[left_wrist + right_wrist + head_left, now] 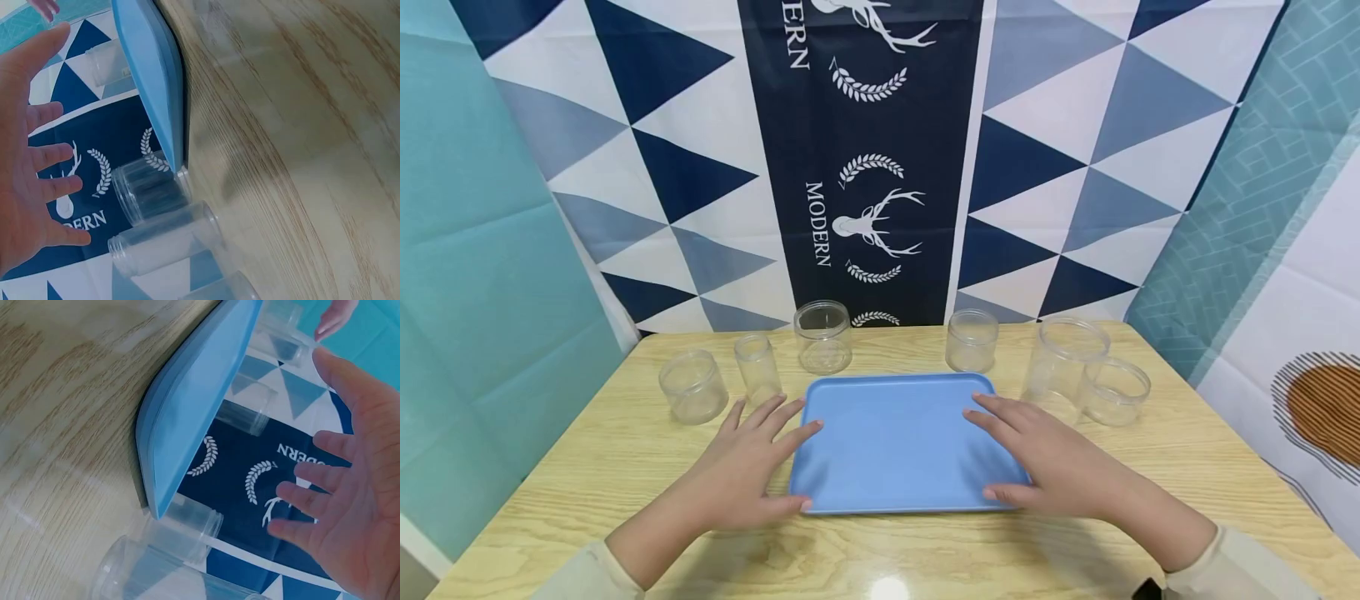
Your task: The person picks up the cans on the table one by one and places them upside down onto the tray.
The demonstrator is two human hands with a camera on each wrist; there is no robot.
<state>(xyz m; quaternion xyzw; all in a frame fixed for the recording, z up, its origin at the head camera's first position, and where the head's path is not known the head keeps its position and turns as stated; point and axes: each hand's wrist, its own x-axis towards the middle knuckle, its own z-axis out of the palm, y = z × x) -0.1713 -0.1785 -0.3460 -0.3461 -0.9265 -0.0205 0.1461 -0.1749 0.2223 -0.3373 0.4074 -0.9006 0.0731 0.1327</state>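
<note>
A blue rectangular tray (898,442) lies flat on the wooden table. My left hand (748,467) hovers by the tray's left side, fingers spread and holding nothing. Over the right side is my right hand (1045,462), its fingers also apart with nothing in them. In both wrist views the palms stand off from the tray's edge. Left of the tray are a short clear jar (693,388) and a slim clear jar (757,367) just beyond my left fingertips. Past my right hand stands a tall clear jar (1063,367), its lower part partly behind the hand.
Behind the tray stand a clear jar (823,337) at the left and a smaller one (972,342) at the right. A low wide clear jar (1116,393) is beside the tall one. A patterned cloth (700,192) hangs at the back edge of the table (865,550).
</note>
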